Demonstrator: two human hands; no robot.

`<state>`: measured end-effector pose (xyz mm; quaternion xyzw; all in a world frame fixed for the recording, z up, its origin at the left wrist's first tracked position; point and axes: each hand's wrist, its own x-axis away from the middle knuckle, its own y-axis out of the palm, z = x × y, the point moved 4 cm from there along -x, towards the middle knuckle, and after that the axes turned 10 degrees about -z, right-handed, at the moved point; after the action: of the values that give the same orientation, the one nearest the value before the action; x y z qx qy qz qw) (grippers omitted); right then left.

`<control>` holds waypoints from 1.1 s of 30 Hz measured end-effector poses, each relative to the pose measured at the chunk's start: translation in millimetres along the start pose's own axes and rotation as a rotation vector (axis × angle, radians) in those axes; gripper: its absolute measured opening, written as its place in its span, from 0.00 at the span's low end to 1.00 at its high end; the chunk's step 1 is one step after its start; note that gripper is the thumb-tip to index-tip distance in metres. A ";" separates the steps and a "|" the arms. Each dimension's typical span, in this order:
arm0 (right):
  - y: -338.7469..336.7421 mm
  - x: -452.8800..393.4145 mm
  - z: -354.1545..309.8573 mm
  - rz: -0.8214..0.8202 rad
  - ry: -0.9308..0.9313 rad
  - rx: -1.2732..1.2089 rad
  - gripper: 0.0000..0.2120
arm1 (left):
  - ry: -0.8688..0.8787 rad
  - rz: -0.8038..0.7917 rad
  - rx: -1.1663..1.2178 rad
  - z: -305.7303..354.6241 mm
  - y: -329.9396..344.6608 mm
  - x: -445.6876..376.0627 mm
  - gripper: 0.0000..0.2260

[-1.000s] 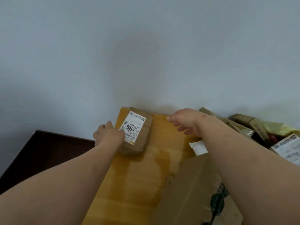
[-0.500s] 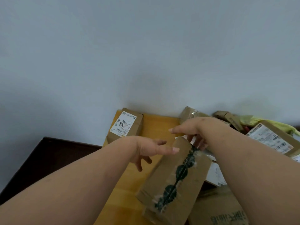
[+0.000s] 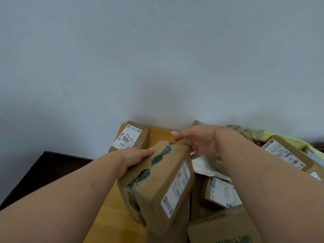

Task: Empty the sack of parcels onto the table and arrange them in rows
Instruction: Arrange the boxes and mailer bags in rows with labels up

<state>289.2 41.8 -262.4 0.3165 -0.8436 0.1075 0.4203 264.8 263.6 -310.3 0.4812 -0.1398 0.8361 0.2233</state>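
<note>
Holding the taped box [image 3: 156,186] between them, the hands set up its placement. The left hand [image 3: 135,159] lies flat against the box's far left edge, fingers straight and pressing. The right hand [image 3: 198,142] is released just beyond its far right corner, fingers spread and gripping nothing. The box tilts above the table [image 3: 108,216], its long axis running from near to far and leaning slightly right. The labelled parcel [image 3: 129,137] already sits far and left by the wall, so the open spot lies beside it, ahead of the left hand. A jumbled pile [image 3: 222,192] waits at right.
</note>
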 end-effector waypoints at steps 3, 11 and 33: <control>-7.1 -8.3 -1.7 0.082 -0.229 -0.214 0.27 | 0.000 0.091 0.131 -1.8 -18.8 -11.0 0.19; -15.8 -49.5 -19.2 0.346 -0.349 -0.023 0.32 | 0.075 0.177 0.249 19.4 -41.5 -43.7 0.14; -24.6 -135.2 1.3 0.426 0.077 0.119 0.57 | 0.088 0.453 -0.612 -7.5 -118.0 -103.4 0.36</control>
<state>364.0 82.0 -370.3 0.1513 -0.8668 0.2554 0.4006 364.4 343.9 -401.4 0.3128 -0.4759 0.8039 0.1719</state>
